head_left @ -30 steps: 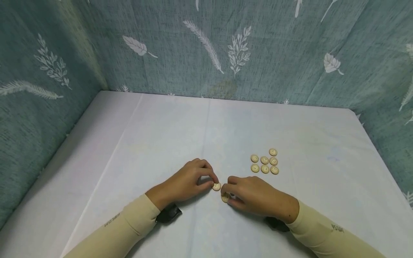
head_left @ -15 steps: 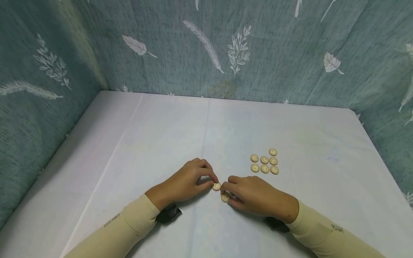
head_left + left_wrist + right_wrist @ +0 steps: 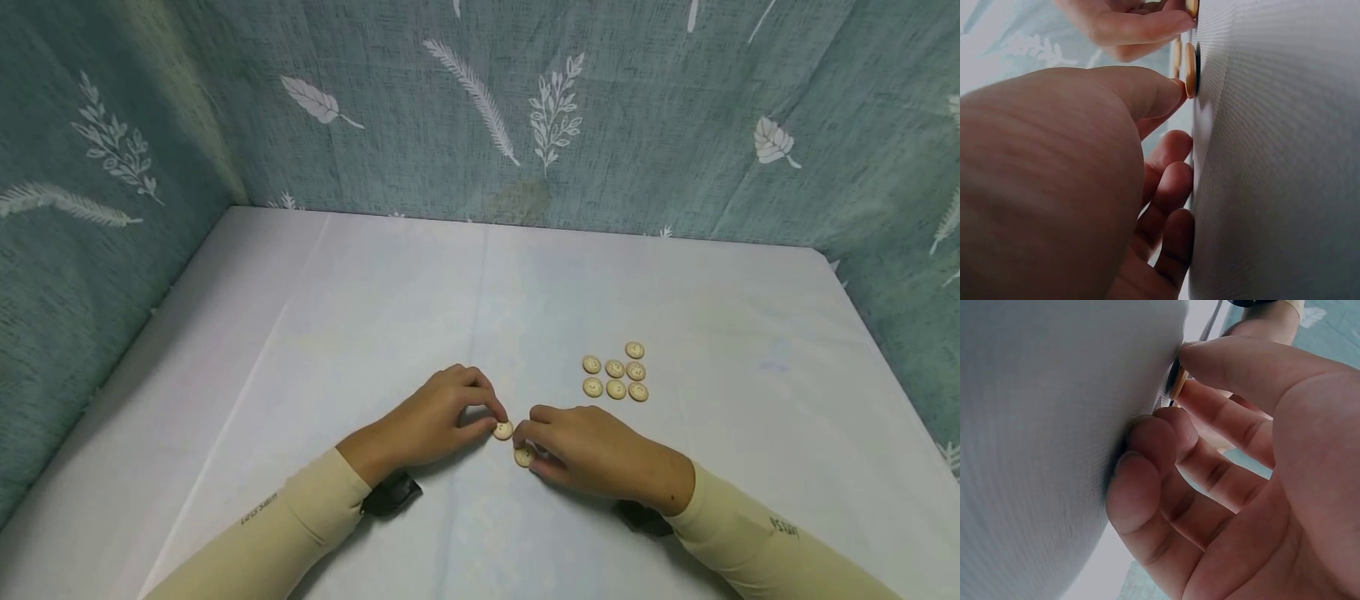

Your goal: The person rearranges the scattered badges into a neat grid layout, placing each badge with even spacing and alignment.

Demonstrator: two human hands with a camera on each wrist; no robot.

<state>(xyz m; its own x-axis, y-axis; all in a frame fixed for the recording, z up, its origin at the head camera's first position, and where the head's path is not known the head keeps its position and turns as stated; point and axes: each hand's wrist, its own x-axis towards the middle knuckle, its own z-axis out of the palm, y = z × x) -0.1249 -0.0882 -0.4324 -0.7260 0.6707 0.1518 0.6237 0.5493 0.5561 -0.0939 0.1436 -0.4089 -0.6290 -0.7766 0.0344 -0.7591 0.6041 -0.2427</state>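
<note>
Near the middle of the table, my left hand pinches a round pale wooden button by its edge between thumb and index finger. The left wrist view shows this button at the thumb tip, flat against the cloth. Just to the right and nearer me, my right hand holds a second button between thumb and index finger. In the right wrist view that button shows as a thin edge, partly hidden by the fingers. The two buttons lie close together but apart. The other fingers of both hands rest on the cloth.
Several like buttons lie in a small grouping beyond my right hand, in short rows with one further back. White cloth covers the table. Green leaf-patterned fabric hangs along the back and both sides.
</note>
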